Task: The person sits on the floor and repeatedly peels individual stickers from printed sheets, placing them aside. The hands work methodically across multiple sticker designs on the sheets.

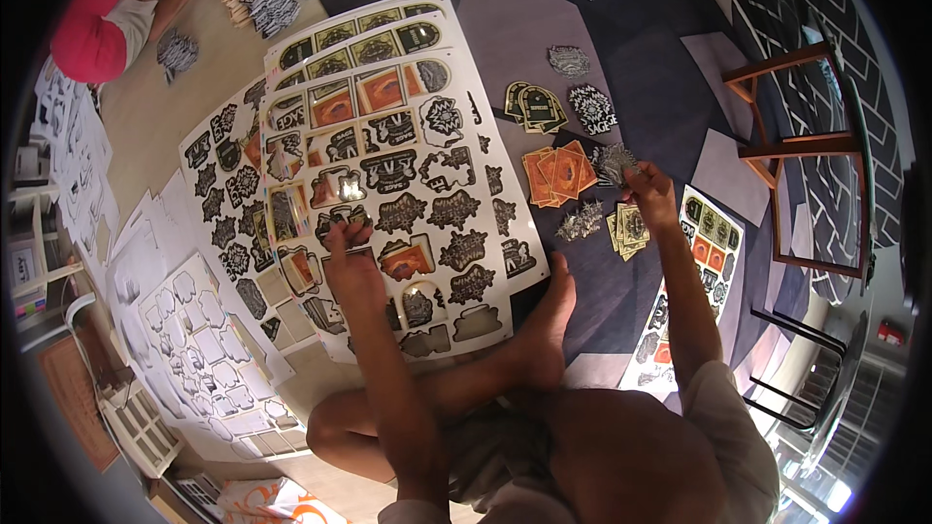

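Large white sheets of die-cut stickers (529, 243) lie in a stack on the floor in front of me. My left hand (348, 247) is over the top sheet, its fingers bent around a small dark sticker (340, 219); whether that one is lifted off the sheet I cannot tell. To the right, my right hand (652, 194) pinches the edge of a grey-and-black sticker (614, 163) at a small pile. Beside it are orange card-shaped stickers (559, 175), yellowish rectangular stickers (628, 233) and a pile of jagged grey stickers (581, 221).
Green arched stickers (536, 107) and black-and-white stickers (592, 109) lie farther off. A narrow sticker sheet (691, 281) is under my right forearm. Used white backing sheets (199, 349) spread to the left. Another person in red (92, 34) sits far left. A wooden-framed chair (806, 146) stands right.
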A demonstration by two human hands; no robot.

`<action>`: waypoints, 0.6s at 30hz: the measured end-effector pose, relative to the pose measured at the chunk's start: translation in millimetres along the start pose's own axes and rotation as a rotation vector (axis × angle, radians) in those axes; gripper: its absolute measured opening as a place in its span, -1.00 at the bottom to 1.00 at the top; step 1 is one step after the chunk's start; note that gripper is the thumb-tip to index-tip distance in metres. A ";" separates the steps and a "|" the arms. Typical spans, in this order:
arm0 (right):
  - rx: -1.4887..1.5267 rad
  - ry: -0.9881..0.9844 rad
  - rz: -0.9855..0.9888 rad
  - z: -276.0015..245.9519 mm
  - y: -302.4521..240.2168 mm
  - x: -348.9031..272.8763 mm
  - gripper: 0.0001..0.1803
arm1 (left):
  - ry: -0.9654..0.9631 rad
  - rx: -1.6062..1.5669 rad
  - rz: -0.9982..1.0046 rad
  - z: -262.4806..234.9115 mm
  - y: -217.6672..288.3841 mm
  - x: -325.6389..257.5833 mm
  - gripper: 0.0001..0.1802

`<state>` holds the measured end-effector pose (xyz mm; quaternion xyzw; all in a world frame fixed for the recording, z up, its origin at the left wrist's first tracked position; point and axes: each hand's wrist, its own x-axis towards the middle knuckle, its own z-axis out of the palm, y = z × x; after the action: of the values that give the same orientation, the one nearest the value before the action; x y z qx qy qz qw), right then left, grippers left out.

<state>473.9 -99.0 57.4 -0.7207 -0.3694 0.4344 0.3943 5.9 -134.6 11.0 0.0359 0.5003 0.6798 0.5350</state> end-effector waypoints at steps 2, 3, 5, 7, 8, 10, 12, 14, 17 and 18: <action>-0.068 -0.162 0.016 -20.9 -0.2 4.3 -0.70 | -0.028 0.009 -0.002 -3.7 2.0 2.5 -0.69; -0.124 -0.216 0.058 -27.6 -0.1 4.0 -0.71 | -0.034 0.005 -0.004 -5.5 1.8 3.2 -0.69; -0.143 -0.300 0.083 -33.6 -0.3 1.4 -0.77 | -0.019 -0.008 -0.020 -7.8 1.1 5.1 -0.69; -0.127 -0.332 0.106 -35.1 -1.8 -1.8 -0.78 | -0.055 -0.019 0.000 -9.3 0.8 5.2 -0.69; -0.048 -0.326 0.112 -33.8 -2.1 -3.0 -0.77 | -0.065 -0.028 0.002 -9.7 0.8 4.5 -0.71; -0.061 -0.317 0.097 -32.4 -4.2 -4.5 -0.76 | -0.048 -0.023 -0.006 -9.2 1.9 3.1 -0.71; -0.099 -0.330 0.082 -31.7 -4.4 -5.5 -0.74 | -0.069 -0.043 -0.018 -8.2 3.4 2.4 -0.71; -0.109 -0.315 0.100 -32.7 -1.8 -4.8 -0.74 | -0.077 -0.040 -0.016 -8.1 4.1 2.3 -0.70; -0.123 -0.284 0.061 -37.6 6.6 1.0 -0.72 | -0.083 -0.016 -0.009 -10.0 2.9 3.3 -0.67; -0.124 -0.279 0.049 -39.6 9.5 4.2 -0.72 | -0.089 -0.018 -0.006 -11.1 2.3 3.6 -0.67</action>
<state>513.5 -109.0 59.9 -0.6852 -0.4289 0.5160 0.2833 -3.6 -138.8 5.4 0.0597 0.4701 0.6804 0.5590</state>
